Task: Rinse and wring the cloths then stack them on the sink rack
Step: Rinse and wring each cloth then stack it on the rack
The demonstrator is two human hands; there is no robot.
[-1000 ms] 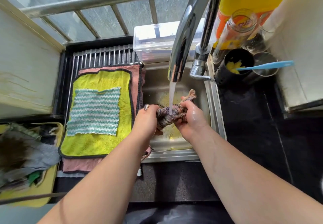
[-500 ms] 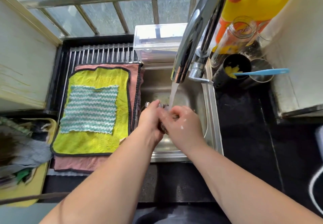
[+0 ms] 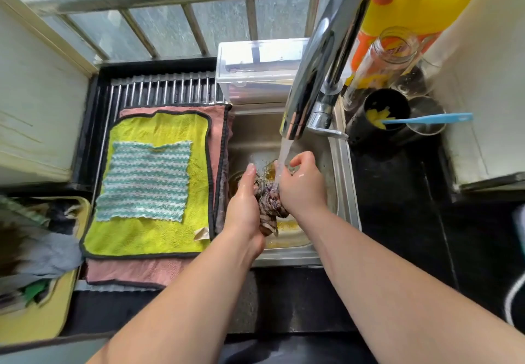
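Note:
A bunched brown striped cloth [image 3: 270, 201] is squeezed between my two hands over the steel sink [image 3: 342, 193], right under the running water from the chrome tap [image 3: 315, 59]. My left hand [image 3: 244, 204] presses against its left side with fingers fairly straight. My right hand [image 3: 302, 184] curls round its right side. On the sink rack [image 3: 159, 90] to the left lie a pink cloth [image 3: 127, 269], a yellow-green cloth [image 3: 159, 233] on top of it and a teal striped cloth [image 3: 145, 181] on top of that.
A yellow tray [image 3: 42, 315] with several crumpled cloths sits at the lower left. A clear plastic box [image 3: 258, 65] stands behind the sink. Bottles, jars and a black cup with a blue brush [image 3: 426, 119] crowd the right counter. The black countertop [image 3: 412, 221] runs along the right.
My hands turned the cloth from a sideways twist into a bunched wad held upright under the water, and lowered slightly into the sink.

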